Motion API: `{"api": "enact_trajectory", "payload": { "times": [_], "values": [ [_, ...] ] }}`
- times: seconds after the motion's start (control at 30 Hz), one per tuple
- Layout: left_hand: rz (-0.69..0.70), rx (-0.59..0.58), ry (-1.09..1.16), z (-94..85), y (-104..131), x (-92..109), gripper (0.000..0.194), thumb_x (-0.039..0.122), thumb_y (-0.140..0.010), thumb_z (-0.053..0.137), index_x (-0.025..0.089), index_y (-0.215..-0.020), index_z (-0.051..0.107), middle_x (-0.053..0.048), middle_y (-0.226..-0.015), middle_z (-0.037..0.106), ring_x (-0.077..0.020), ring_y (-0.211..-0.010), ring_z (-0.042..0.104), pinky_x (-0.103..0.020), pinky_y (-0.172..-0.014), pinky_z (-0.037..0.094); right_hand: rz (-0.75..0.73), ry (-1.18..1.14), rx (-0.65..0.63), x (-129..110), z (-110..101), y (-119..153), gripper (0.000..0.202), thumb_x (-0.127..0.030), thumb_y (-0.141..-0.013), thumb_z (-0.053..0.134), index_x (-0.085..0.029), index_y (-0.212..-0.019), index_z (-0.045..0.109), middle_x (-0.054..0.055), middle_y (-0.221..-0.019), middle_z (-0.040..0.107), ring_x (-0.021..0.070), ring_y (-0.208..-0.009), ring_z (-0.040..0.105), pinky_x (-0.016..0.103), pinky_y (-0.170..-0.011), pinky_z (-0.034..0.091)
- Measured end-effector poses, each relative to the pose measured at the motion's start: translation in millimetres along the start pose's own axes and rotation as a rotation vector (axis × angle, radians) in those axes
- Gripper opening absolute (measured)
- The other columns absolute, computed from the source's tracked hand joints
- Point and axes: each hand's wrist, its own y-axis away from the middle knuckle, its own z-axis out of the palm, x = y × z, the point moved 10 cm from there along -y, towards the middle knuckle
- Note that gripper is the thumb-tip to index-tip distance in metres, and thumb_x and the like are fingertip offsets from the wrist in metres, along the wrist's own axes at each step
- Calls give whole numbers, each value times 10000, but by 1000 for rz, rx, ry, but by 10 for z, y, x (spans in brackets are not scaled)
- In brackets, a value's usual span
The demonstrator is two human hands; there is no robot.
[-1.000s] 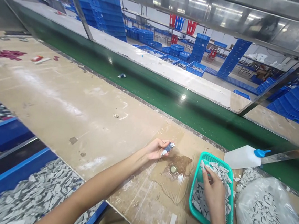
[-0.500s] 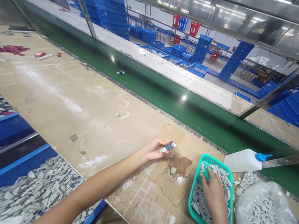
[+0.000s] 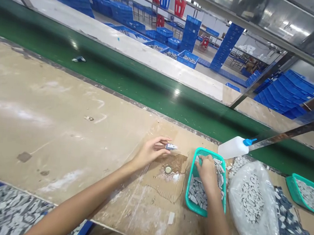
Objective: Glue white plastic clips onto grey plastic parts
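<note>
Though over the green basket (image 3: pixel 196 208), right hand (image 3: pixel 207 171) with grip unclear.

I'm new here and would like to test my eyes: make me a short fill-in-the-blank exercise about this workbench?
1. The left hand holds a small blue-grey and ____ piece.
2. The right hand dips into the teal basket; in the picture, the plastic bag lies to that basket's ____.
3. The white bottle has a nozzle coloured ____.
4. The long strip beyond the table is coloured ____.

Missing words: white; right; blue; green.
</note>
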Motion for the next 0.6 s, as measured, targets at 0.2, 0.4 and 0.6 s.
{"api": "enact_trajectory", "payload": {
  "times": [0.2, 0.4, 0.6],
  "values": [
    [105, -17, -41, 16, 59, 141, 328, 249, -784, 721, 187, -1106, 699, -74, -1028, 690, -210, -903, 674, -307, -848, 549, -4, -100, 14, -5, -22, -10, 181, -196, -787, 536, -177, -859, 701, 87, -906, 671, 235, -871, 636, 317, -815, 474],
    [195, -17, -114, 6, 68, 264, 144, 288, -806, 733, 179, -894, 766, -117, -917, 701, -215, -868, 652, -293, -822, 509, 53, -414, 85, 97, -291, 85, 316, -481, -753, 587, -186, -841, 659, 76, -783, 712, 240, -707, 670, 344, -675, 529],
    [-23, 52, 73, -18, 37, -161, 341, 400, -695, 800, 155, -918, 721, -104, -895, 687, -201, -746, 654, -272, -649, 499, 111, -1024, 66, -33, 189, 232, 620, -717, -632, 661, -245, -1033, 700, 102, -1000, 745, 343, -990, 698, 381, -722, 599]
  ]
}}
